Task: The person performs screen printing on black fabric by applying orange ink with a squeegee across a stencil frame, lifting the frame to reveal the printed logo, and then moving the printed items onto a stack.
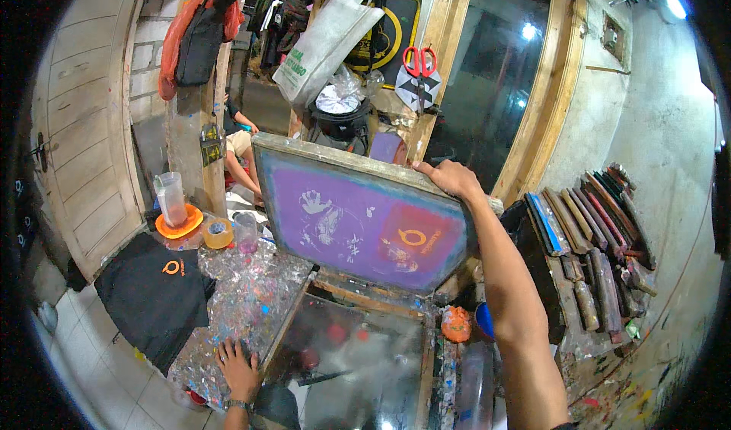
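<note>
A screen-printing frame (346, 198) stands tilted up, its purple mesh carrying an orange logo inside a reddish patch and pale marks. My right hand (451, 179) grips the frame's upper wooden edge near its right corner. Lower left, my left hand (237, 365) rests with fingers spread on the paint-stained worktop (244, 289), holding nothing. Below the raised frame lies a glass plate (365, 361) with reflections and red spots. To the left, a black cloth piece (152, 297) with a small orange print drapes over the worktop's edge.
A clear jug (171, 198) stands on an orange plate (179, 224), beside a tape roll (218, 233) and a clear cup (246, 232). Wooden squeegees (586, 224) are stacked at right. Red-handled scissors (419, 68) hang behind the frame. Another person (242, 148) sits beyond the post.
</note>
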